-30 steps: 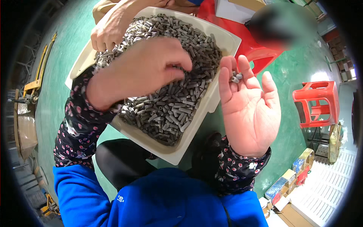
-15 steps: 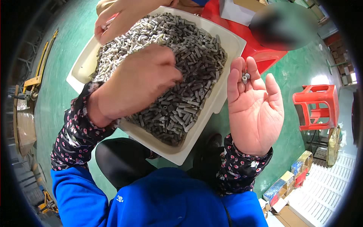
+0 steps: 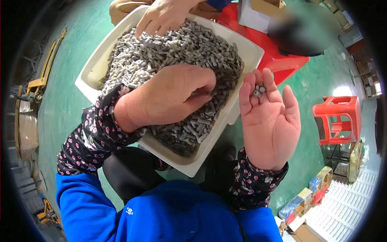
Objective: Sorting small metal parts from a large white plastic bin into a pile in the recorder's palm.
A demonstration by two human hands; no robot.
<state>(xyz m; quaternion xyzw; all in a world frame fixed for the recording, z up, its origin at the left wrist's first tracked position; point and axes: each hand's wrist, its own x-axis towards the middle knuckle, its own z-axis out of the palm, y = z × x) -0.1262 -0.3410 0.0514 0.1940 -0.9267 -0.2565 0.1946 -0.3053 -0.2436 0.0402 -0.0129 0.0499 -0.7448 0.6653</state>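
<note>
A large cream plastic tub (image 3: 242, 56) sits in front of me, heaped with small grey tube-like pieces (image 3: 189, 50). My left hand (image 3: 169, 94) hovers over the right half of the heap, palm down, its thumb and fingers curled toward each other. Whatever lies between those fingertips is hidden from view. To the right of the tub, my right hand (image 3: 272, 121) is turned palm up. Several short grey tubes (image 3: 259, 91) rest on its slightly bent fingers near the tips.
Across the tub, another person's hand (image 3: 165, 18) reaches into the pieces at the far edge. Behind the tub's right corner is a red plastic stool (image 3: 288, 66) with an open carton (image 3: 254, 16). Another red stool (image 3: 338, 117) stands farther right on the green floor (image 3: 76, 80).
My left hand has moved right across the heap. The other person's hand has come down to the pieces at the far edge. My right hand has barely shifted, its tubes slightly rearranged.
</note>
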